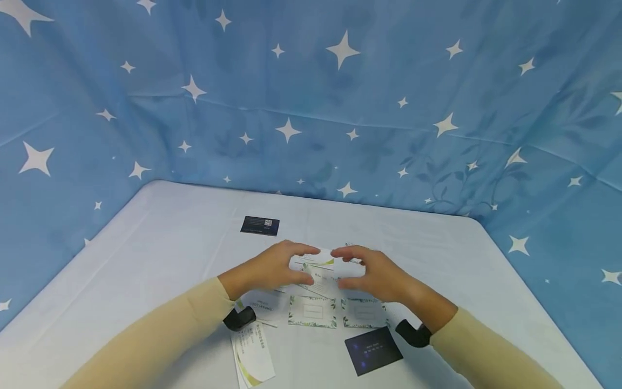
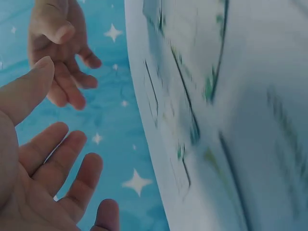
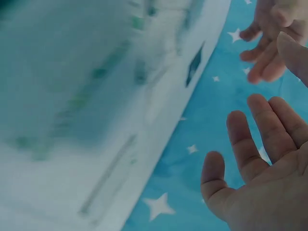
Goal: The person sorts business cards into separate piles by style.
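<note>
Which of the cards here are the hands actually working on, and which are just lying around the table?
In hand:
- left hand and right hand, fingers relaxed, hovering over the loose white cards between them; whether they touch is unclear

Lying about:
- two leaf-bordered cards
- dark card near the right wrist
- dark card at the far side
- white card near the left forearm

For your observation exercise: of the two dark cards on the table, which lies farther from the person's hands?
The dark card with the white code square, alone at the table's far side. The other dark card lies near the right wrist.
</note>
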The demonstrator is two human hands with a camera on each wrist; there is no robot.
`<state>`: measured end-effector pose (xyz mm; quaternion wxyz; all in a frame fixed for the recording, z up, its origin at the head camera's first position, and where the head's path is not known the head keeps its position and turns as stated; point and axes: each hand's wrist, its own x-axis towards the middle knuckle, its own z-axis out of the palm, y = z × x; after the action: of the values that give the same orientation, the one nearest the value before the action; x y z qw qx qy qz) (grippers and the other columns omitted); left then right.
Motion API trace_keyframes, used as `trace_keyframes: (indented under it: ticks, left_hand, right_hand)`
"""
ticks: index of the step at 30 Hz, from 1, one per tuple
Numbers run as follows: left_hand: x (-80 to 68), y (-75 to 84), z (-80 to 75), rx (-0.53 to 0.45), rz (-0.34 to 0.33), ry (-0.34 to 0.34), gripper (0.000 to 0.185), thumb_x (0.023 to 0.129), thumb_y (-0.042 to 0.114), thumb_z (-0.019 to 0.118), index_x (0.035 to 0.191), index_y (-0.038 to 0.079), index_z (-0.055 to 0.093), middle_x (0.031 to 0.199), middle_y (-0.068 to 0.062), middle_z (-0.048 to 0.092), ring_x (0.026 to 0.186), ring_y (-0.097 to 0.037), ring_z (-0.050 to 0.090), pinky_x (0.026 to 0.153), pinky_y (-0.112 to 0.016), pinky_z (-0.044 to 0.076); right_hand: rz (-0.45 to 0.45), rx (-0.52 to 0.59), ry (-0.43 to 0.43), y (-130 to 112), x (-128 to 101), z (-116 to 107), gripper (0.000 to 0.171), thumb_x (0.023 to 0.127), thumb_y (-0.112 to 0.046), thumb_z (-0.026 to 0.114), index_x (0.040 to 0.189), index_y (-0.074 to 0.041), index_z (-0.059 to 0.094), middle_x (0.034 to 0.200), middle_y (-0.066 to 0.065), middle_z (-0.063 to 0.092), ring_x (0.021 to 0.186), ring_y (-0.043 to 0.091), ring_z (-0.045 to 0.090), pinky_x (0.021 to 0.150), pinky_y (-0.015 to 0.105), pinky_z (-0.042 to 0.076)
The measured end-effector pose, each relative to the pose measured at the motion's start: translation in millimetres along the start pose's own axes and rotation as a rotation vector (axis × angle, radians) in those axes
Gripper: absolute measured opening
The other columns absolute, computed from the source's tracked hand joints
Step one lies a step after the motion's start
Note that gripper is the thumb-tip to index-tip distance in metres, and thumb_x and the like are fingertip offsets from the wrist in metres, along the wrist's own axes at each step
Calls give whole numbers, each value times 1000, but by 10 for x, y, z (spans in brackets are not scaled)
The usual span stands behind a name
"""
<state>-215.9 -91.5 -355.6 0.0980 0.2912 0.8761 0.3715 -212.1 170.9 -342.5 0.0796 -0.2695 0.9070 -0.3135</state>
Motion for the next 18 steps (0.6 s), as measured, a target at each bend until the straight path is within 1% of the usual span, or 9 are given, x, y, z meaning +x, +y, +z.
trace_keyframes:
  ticks: [3, 5, 7, 10, 13, 18]
  left_hand:
    - [-29, 96, 146, -43, 14, -26, 65, 88, 29, 79, 146, 14, 54, 143, -2, 54, 133, -26, 46, 105, -50, 39]
    - [-30, 141, 242, -63, 23, -44, 65, 88, 30, 80, 146, 15, 54, 144, -1, 53, 134, -25, 44, 106, -49, 37]
    - [-29, 173, 326, -56, 25, -62, 64, 88, 32, 79, 145, 15, 55, 144, 1, 53, 136, -24, 43, 107, -49, 36]
    - [-29, 214, 424, -20, 17, -90, 62, 87, 34, 80, 142, 16, 59, 141, 3, 55, 133, -21, 45, 105, -46, 38]
    - [-30, 257, 496, 7, 18, -119, 59, 85, 35, 81, 138, 18, 62, 136, 6, 59, 128, -17, 48, 103, -41, 41]
    - [-14, 316, 627, -26, 44, -162, 56, 83, 32, 84, 133, 17, 66, 129, 11, 63, 123, -10, 51, 100, -33, 41]
  right_hand:
    - [39, -5, -15, 97, -205, -1, 57, 86, -27, 81, 138, -15, 60, 132, 0, 62, 119, 26, 54, 100, 56, 39]
    - [67, 6, -28, 160, -331, -3, 58, 86, -30, 81, 138, -14, 60, 133, 2, 61, 122, 29, 53, 101, 59, 38]
    - [103, 16, -40, 210, -444, -9, 58, 85, -31, 81, 136, -14, 62, 136, 3, 59, 126, 32, 49, 102, 61, 36]
    - [159, 10, -61, 261, -594, -15, 57, 81, -33, 84, 133, -17, 64, 136, 5, 56, 129, 35, 47, 102, 63, 35]
    - [195, -16, -92, 289, -723, -15, 57, 77, -35, 87, 128, -21, 67, 131, 5, 56, 122, 32, 50, 100, 61, 39]
    - [212, -42, -148, 322, -914, -7, 58, 73, -37, 89, 125, -28, 67, 125, 3, 54, 114, 27, 51, 94, 57, 43]
